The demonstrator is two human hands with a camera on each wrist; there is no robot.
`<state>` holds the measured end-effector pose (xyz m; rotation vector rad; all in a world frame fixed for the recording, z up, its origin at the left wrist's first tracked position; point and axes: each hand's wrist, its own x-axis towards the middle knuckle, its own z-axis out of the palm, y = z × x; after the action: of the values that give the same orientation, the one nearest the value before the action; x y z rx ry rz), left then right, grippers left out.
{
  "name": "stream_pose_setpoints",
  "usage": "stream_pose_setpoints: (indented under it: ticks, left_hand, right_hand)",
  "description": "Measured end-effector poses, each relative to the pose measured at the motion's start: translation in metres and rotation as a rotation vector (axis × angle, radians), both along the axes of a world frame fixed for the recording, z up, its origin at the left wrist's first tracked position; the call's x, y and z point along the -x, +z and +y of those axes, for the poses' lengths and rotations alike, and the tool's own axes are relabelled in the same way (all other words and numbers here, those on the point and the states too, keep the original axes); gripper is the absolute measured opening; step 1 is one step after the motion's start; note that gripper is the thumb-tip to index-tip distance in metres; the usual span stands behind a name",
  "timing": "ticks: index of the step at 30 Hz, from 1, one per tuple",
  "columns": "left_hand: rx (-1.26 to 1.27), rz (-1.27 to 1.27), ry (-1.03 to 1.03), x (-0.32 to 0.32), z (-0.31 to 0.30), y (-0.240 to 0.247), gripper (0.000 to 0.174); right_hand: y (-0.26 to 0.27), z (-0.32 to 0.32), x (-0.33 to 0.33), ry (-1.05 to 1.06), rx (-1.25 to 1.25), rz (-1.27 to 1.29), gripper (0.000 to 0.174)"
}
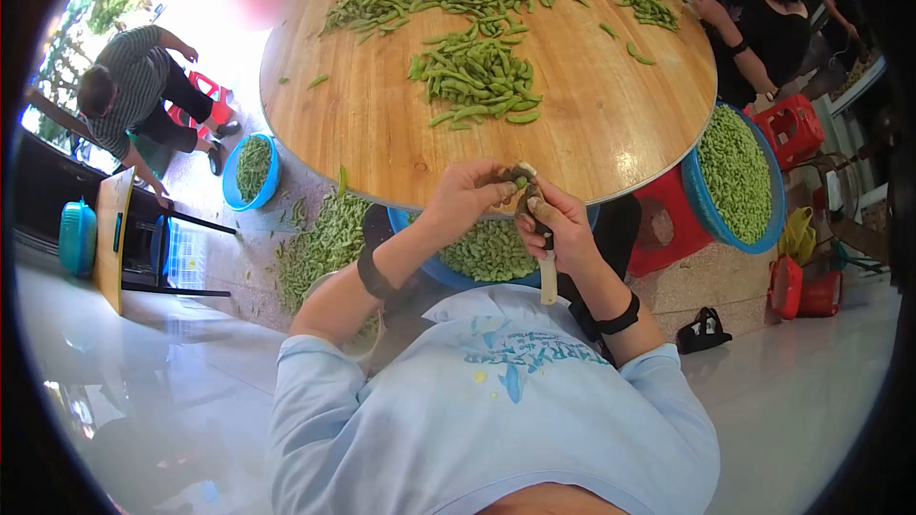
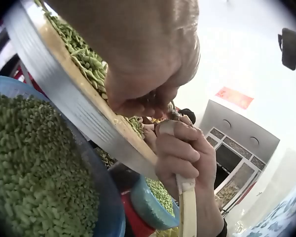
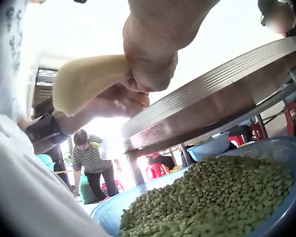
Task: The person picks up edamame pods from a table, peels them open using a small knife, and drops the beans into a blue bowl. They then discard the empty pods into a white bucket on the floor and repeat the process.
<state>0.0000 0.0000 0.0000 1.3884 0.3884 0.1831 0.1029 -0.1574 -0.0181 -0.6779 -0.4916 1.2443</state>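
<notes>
Just over the near edge of the round wooden table [image 1: 611, 124], my two hands are close together. My left hand [image 1: 466, 193] pinches a green bean pod [image 1: 521, 182] at its fingertips, much of it hidden by the fingers. My right hand [image 1: 565, 227] grips a tool with a long cream handle [image 1: 548, 278], which sticks out below the fist; I cannot tell what its working end is. Light wrapping covers part of a right finger [image 2: 166, 128]. Below the hands, a blue basket [image 3: 281, 217] holds many shelled green beans [image 3: 202, 197].
Piles of pods [image 1: 477, 76] lie on the table, more pods [image 1: 320, 248] on the floor at left. A second blue basket of beans [image 1: 733, 176] stands at right beside red stools [image 1: 790, 132]. One person [image 1: 143, 86] bends at left; another [image 1: 763, 19] sits across at right.
</notes>
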Motion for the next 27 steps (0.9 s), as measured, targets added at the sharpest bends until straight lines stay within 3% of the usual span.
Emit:
stream_pose_setpoints:
  ticks: [5, 9, 11, 15, 17, 18, 20, 24, 27]
  left_hand:
    - [-0.172, -0.083, 0.061, 0.003, -0.002, -0.006, 0.013]
    - [-0.124, -0.062, 0.060, 0.001, 0.002, -0.002, 0.012]
    - [0.363, -0.063, 0.015, 0.001, 0.002, 0.002, 0.010]
    - [0.544, -0.018, -0.037, -0.003, 0.002, -0.003, 0.011]
    - [0.197, 0.016, -0.047, -0.006, -0.003, -0.006, 0.007]
    - [0.200, 0.015, -0.043, -0.006, -0.006, -0.006, 0.007]
    - [-0.295, 0.062, -0.021, -0.007, -0.010, -0.005, 0.012]
    - [-0.517, -0.028, -0.047, -0.004, -0.005, -0.002, 0.014]
    - [-0.676, 0.072, -0.114, 0.015, -0.005, 0.026, 0.012]
  right_hand:
    - [0.000, 0.003, 0.009, -0.139, 0.077, -0.232, 0.030]
    - [-0.006, 0.006, 0.005, -0.177, 0.055, -0.357, 0.030]
    - [-0.006, 0.003, 0.001, -0.151, 0.018, -0.418, 0.031]
    - [-0.016, 0.002, -0.003, -0.175, 0.041, -0.529, 0.034]
    - [-0.024, 0.007, -0.002, -0.611, -0.158, -1.285, 0.037]
    - [-0.029, 0.006, -0.001, -0.605, -0.159, -1.286, 0.037]
    - [-0.035, 0.001, 0.001, -0.625, 0.018, -1.256, 0.038]
    - [-0.030, 0.001, 0.000, -0.636, -0.043, -1.306, 0.035]
    - [-0.025, -0.003, -0.004, -0.535, -0.072, -1.189, 0.032]
